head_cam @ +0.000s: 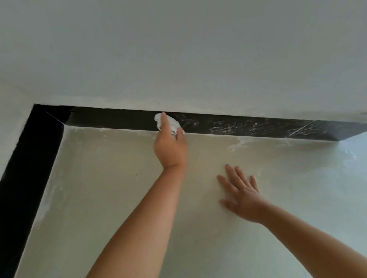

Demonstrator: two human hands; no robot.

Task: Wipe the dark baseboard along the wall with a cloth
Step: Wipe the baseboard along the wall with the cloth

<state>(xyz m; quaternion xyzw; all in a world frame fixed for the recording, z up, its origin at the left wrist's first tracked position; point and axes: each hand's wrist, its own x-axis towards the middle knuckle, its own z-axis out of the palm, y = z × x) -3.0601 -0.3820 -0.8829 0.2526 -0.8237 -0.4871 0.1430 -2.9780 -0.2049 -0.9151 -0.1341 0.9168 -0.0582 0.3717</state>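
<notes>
- While the left hand reaches forward to the wall, it grasps a small crumpled white cloth and presses it against the dark, glossy baseboard strip that runs along the foot of the pale wall.
- Its index finger lies stretched over the cloth, pointing up the strip, and its thumb curls against the cloth's right side.
- The right hand lies flat on the pale beige floor, fingers spread and straight, grasping nothing, well apart from the cloth.
- Right of the cloth the baseboard carries whitish streaks; left of it the surface looks plain dark.
- A second dark baseboard strip meets the first at the left corner.
- White smears line the floor along the baseboard.
</notes>
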